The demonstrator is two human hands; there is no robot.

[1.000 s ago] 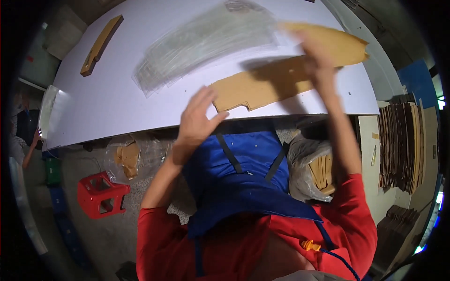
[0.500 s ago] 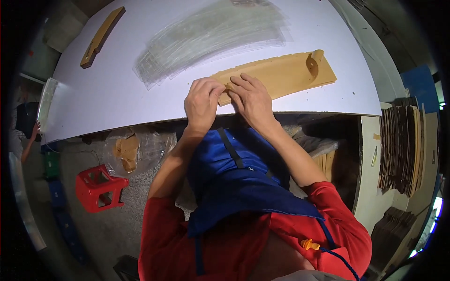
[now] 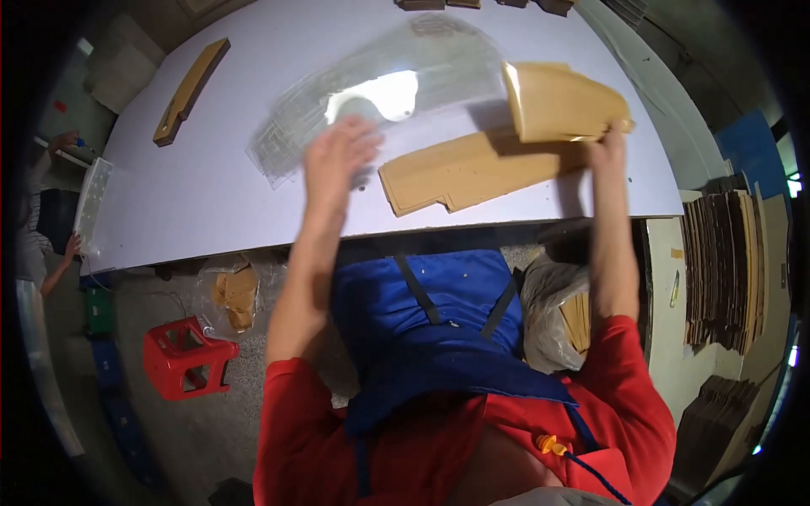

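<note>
With the right hand pinching the lifted tan cardboard piece and the left hand gripping the clear plastic sleeve above the table, the sleeve's mouth wants holding wide and taut, square to the cardboard.

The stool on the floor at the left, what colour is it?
Red. The stool shows only in the head view, below the white table.

On the worktop: flat cardboard piece near the near edge, plastic sheet just behind it, wooden strip far left. Above the cardboard's right end, folded cardboard part. On the floor, left: stool. Right: stacked cardboard.
</note>
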